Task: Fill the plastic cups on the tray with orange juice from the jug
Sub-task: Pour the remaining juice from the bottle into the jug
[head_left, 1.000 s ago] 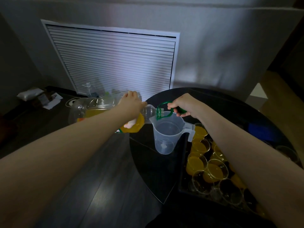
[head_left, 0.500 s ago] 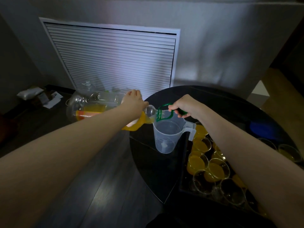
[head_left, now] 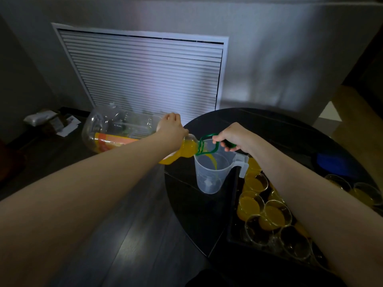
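Fingers (head_left: 219,139) of the right hand (head_left: 234,137) are curled round the green handle (head_left: 209,143); the left hand (head_left: 172,129) grips the juice bottle (head_left: 124,131), now tipped further. Juice has begun streaming into the near-empty jug (head_left: 213,172), set just beside the tray (head_left: 234,235), where empty plastic cups (head_left: 257,228) await filling.

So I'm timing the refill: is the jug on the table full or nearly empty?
Nearly empty: juice stream only now enters the clear jug from the tipped bottle.
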